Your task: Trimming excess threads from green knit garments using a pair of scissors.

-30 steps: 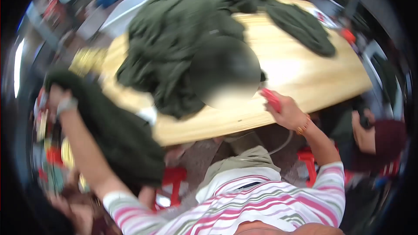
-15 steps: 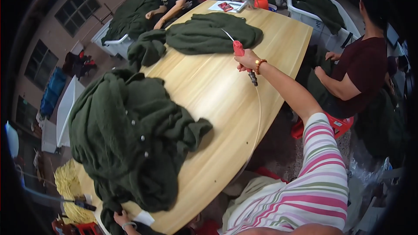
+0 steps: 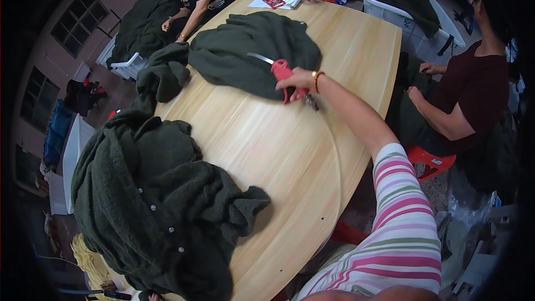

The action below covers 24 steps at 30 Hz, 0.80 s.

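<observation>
Right hand (image 3: 296,81) fingers closed around red scissors (image 3: 277,67), blades over the far garment (image 3: 253,50) on table (image 3: 290,150). Left hand out of view.

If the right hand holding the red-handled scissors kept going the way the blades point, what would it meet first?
Most likely the dark green fleece garment on the wooden table: the right hand points the red-handled scissors over it, though height above it is unclear.

Right hand (image 3: 296,81) grips red scissors (image 3: 280,70) over a green garment (image 3: 253,50).

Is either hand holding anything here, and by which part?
The right hand holds red-handled scissors by the handles, blades over the dark green garment. The left hand is out of view.
</observation>
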Tool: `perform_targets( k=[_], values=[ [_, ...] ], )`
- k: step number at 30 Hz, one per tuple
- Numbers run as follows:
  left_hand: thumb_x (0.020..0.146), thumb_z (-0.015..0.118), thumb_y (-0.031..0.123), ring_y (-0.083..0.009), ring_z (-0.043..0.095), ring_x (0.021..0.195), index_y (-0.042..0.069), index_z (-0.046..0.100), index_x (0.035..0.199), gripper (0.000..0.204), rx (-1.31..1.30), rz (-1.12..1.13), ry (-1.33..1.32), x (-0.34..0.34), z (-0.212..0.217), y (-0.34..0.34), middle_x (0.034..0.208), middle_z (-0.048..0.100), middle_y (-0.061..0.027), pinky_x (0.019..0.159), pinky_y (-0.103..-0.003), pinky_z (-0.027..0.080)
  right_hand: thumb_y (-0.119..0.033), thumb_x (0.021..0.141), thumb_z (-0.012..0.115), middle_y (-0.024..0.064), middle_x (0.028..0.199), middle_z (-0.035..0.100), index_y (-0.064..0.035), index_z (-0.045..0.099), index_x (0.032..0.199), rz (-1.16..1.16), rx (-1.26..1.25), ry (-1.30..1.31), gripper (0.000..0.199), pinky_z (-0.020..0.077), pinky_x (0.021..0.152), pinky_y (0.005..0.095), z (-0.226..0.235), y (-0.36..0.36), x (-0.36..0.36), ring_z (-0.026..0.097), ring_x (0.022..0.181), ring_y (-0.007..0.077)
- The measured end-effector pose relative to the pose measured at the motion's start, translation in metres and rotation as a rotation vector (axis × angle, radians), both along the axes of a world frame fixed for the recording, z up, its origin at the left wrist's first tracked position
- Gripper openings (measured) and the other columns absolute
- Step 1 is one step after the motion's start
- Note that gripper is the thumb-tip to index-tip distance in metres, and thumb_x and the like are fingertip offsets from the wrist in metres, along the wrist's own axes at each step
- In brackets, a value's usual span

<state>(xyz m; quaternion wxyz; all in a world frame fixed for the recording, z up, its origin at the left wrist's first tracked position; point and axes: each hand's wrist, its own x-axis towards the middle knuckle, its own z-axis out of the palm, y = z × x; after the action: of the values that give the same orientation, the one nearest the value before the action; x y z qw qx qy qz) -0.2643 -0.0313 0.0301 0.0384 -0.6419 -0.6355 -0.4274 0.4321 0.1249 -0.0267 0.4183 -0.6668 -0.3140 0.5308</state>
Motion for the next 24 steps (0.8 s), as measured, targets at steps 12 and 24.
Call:
perform_targets(
  k=[12,24],
  values=[
    [0.077,0.057,-0.012,-0.033,0.06,0.102,-0.001,0.061,0.105,0.031,-0.195,-1.141,-0.039,0.282,-0.014,-0.038,0.108,0.061,-0.0186,0.089,-0.037,0.048,-0.03,0.087,0.065,0.0094,0.078,0.064,0.0023,0.057,0.094,0.152,0.237,0.408,0.034,0.0472,0.039,0.0226,0.014,-0.202,-0.197,0.063,0.05,0.0143],
    [0.074,0.071,0.037,-0.0363,0.048,0.111,0.007,0.061,0.108,0.046,-0.271,-1.066,0.567,0.359,-0.066,-0.014,0.114,0.054,-0.0161,0.091,-0.047,0.041,-0.026,0.092,0.057,0.0127,0.091,0.067,0.0029,0.057,0.107,-0.299,0.305,0.109,0.032,0.0454,0.038,0.0196,0.032,-0.349,-0.088,0.058,0.05,0.0086]
  ],
)
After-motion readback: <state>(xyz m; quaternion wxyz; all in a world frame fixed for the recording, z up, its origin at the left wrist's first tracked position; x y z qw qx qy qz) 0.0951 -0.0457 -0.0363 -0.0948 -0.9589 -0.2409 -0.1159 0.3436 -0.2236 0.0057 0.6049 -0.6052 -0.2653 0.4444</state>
